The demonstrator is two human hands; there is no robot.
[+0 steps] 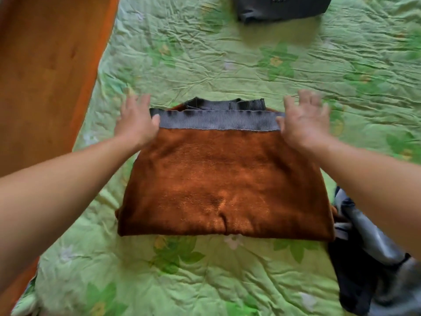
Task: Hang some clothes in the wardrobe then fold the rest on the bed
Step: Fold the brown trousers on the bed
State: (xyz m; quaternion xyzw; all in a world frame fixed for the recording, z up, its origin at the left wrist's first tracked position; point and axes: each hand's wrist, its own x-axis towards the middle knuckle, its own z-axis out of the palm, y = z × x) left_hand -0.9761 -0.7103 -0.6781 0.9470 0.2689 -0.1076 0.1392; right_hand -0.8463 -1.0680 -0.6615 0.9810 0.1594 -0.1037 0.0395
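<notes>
Head view: folded brown sweater (224, 179), soft, limp; spread, released fingers (139, 103) flank its grey hem (216, 120); lift from beneath.

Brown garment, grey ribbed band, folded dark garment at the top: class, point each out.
Brown garment (223, 183), head view, middle of fleecy panel.
Grey ribbed band (218, 120), head view, centre of strip.
Folded dark garment (280, 10), head view, its front face.

1. The folded sweater (223, 179) is lying on the bedspread (205, 65), its far corners sitting just beside the fingers (136, 102) of the left hand (134, 120) and the right hand (303, 122).
2. A folded garment (282, 8) is lying well beyond the fingers.
3. A clothes pile (364, 258) is lying behind the right fingers, just beside the folded sweater.
4. A wooden surface (45, 76) is running left of the left fingers.
</notes>
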